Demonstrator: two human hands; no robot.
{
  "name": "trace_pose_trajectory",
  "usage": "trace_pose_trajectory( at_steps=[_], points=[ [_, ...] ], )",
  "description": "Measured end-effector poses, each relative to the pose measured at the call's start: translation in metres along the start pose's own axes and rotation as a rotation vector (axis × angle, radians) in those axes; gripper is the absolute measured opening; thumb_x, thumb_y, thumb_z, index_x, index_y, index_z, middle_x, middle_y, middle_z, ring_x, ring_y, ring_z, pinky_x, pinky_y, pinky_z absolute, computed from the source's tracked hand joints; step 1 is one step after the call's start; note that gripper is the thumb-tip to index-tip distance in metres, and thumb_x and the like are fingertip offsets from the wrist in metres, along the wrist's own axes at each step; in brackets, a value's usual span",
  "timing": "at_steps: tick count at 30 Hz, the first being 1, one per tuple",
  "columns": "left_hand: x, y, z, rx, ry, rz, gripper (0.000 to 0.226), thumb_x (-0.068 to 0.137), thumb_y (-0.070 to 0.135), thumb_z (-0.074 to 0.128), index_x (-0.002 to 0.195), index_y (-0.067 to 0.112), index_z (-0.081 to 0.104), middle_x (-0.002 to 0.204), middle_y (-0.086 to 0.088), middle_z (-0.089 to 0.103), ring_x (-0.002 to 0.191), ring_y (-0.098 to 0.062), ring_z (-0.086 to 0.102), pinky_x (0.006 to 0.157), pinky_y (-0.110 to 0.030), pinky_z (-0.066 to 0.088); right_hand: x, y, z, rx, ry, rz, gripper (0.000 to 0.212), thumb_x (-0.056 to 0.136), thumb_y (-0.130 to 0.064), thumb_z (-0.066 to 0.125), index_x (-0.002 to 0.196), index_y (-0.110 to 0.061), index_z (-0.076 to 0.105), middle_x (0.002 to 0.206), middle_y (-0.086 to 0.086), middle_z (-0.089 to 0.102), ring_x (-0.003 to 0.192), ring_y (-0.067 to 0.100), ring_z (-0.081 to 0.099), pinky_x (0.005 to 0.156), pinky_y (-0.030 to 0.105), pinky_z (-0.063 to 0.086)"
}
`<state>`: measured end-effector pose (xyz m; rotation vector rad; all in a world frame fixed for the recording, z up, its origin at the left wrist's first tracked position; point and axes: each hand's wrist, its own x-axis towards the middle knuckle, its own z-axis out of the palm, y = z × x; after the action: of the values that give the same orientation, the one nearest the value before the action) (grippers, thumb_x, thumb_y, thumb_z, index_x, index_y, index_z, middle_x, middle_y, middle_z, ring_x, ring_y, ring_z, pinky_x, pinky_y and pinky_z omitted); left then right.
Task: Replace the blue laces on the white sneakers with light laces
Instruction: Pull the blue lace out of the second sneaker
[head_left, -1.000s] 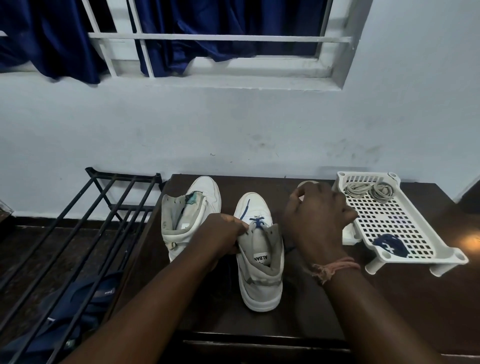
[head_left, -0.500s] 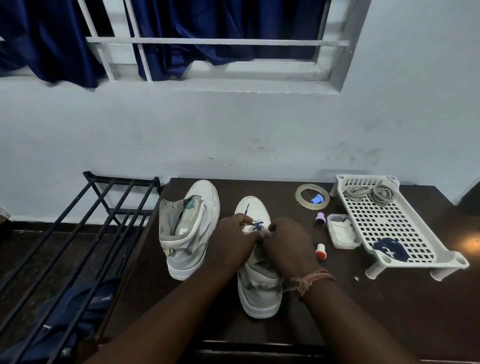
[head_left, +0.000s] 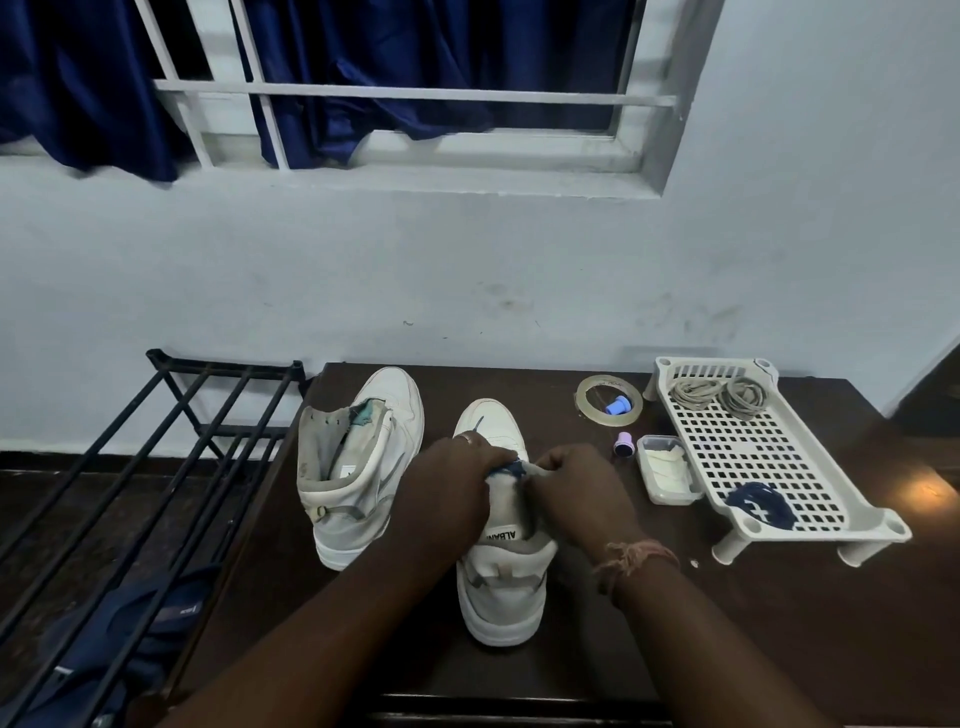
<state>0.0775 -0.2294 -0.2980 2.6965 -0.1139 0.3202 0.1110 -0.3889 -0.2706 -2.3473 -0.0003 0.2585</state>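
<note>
Centrally, the left hand (head_left: 451, 480) and right hand (head_left: 582, 488) are both pinching the blue lace (head_left: 511, 469) on the near-right sneaker (head_left: 501, 577), each grip narrow, on the desk (head_left: 779, 623).

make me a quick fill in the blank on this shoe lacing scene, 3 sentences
1. Both hands work on the ____ lace of the right sneaker.
2. The coiled light laces lie in the white ____.
3. The blue cap sits inside the roll of ____.

Missing words: blue; tray; tape

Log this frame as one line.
stage: unlacing right sneaker | both hands pinch blue lace | left sneaker laceless | light laces in tray
</note>
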Motion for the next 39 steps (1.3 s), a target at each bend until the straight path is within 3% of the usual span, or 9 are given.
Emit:
trace_pose_trajectory(
  at_steps=[6, 12, 14, 17, 21, 25, 29, 35, 39],
  points=[
    [0.002, 0.006, 0.005, 0.046, 0.069, -0.04, 0.023, 0.086, 0.042, 0.06, 0.08, 0.024, 0.072, 0.081, 0.004, 0.065, 0.08, -0.018, 0.062, 0.067, -0.038, 0.049, -0.002, -0.003, 0.004, -0.094, 0.018, -0.051, 0.013, 0.081, -0.024, 0.062, 0.087, -0.02, 0.073, 0.085, -0.001, 0.072, 0.085, 0.021, 0.067, 0.071, 0.027, 0.048],
    [0.008, -0.006, -0.008, -0.51, 0.283, -0.603, 0.01, 0.084, 0.025, 0.069, 0.076, 0.027, 0.075, 0.072, 0.013, 0.072, 0.079, -0.008, 0.069, 0.073, -0.028, 0.052, -0.003, -0.004, 0.002, -0.074, 0.01, -0.014, 0.009, 0.08, -0.025, 0.059, 0.079, -0.021, 0.067, 0.084, 0.0, 0.071, 0.085, 0.023, 0.067, 0.069, 0.027, 0.047],
    [0.01, -0.004, -0.011, -0.528, 0.244, -0.537, 0.009, 0.083, 0.022, 0.068, 0.087, 0.027, 0.073, 0.083, 0.014, 0.073, 0.088, -0.01, 0.069, 0.081, -0.03, 0.053, -0.002, -0.004, 0.003, -0.08, 0.018, -0.012, 0.01, 0.08, -0.026, 0.059, 0.079, -0.021, 0.067, 0.084, 0.002, 0.07, 0.085, 0.025, 0.067, 0.071, 0.029, 0.05],
    [0.013, 0.001, -0.009, -0.323, 0.224, -0.167, 0.037, 0.074, 0.023, 0.064, 0.11, 0.029, 0.071, 0.11, 0.009, 0.072, 0.106, -0.015, 0.065, 0.094, -0.038, 0.051, -0.001, -0.006, 0.004, -0.098, 0.024, -0.011, 0.011, 0.081, -0.028, 0.059, 0.082, -0.021, 0.068, 0.085, 0.002, 0.07, 0.085, 0.025, 0.067, 0.075, 0.032, 0.054],
    [0.013, 0.006, -0.005, 0.172, 0.149, -0.006, 0.019, 0.074, 0.046, 0.067, 0.086, 0.035, 0.076, 0.091, 0.009, 0.072, 0.09, -0.02, 0.064, 0.074, -0.039, 0.049, 0.0, -0.005, 0.007, -0.128, 0.041, -0.029, 0.013, 0.083, -0.029, 0.061, 0.086, -0.019, 0.068, 0.085, 0.002, 0.07, 0.084, 0.024, 0.066, 0.074, 0.03, 0.053],
    [0.013, 0.007, 0.0, 0.279, 0.093, -0.029, 0.021, 0.081, 0.043, 0.058, 0.08, 0.028, 0.073, 0.083, 0.004, 0.067, 0.083, -0.023, 0.061, 0.068, -0.041, 0.048, -0.001, -0.006, 0.007, -0.133, 0.041, -0.048, 0.013, 0.084, -0.029, 0.061, 0.087, -0.018, 0.069, 0.085, 0.002, 0.07, 0.084, 0.024, 0.066, 0.07, 0.027, 0.049],
    [0.009, 0.015, -0.001, -0.027, 0.283, -0.12, 0.015, 0.077, 0.026, 0.042, 0.071, 0.027, 0.056, 0.077, 0.006, 0.063, 0.076, -0.023, 0.058, 0.067, -0.04, 0.047, -0.002, -0.007, 0.006, -0.135, 0.033, -0.047, 0.015, 0.084, -0.03, 0.061, 0.085, -0.017, 0.069, 0.083, 0.002, 0.07, 0.083, 0.024, 0.067, 0.07, 0.028, 0.05],
    [0.028, 0.008, -0.019, -1.157, 0.385, -0.698, 0.013, 0.075, 0.02, 0.053, 0.088, 0.019, 0.057, 0.081, 0.002, 0.073, 0.089, -0.026, 0.069, 0.084, -0.041, 0.053, 0.0, -0.005, 0.003, -0.127, -0.051, -0.026, 0.021, 0.08, -0.035, 0.059, 0.081, -0.015, 0.066, 0.076, 0.004, 0.069, 0.075, 0.028, 0.069, 0.071, 0.038, 0.06],
    [0.023, 0.003, -0.021, -0.876, 0.284, -0.589, 0.039, 0.071, 0.027, 0.055, 0.109, 0.034, 0.059, 0.101, 0.008, 0.07, 0.099, -0.02, 0.068, 0.096, -0.047, 0.053, -0.001, -0.006, 0.006, -0.161, -0.019, -0.066, 0.019, 0.082, -0.031, 0.058, 0.082, -0.014, 0.068, 0.075, 0.0, 0.066, 0.078, 0.025, 0.066, 0.068, 0.027, 0.047]
  ],
)
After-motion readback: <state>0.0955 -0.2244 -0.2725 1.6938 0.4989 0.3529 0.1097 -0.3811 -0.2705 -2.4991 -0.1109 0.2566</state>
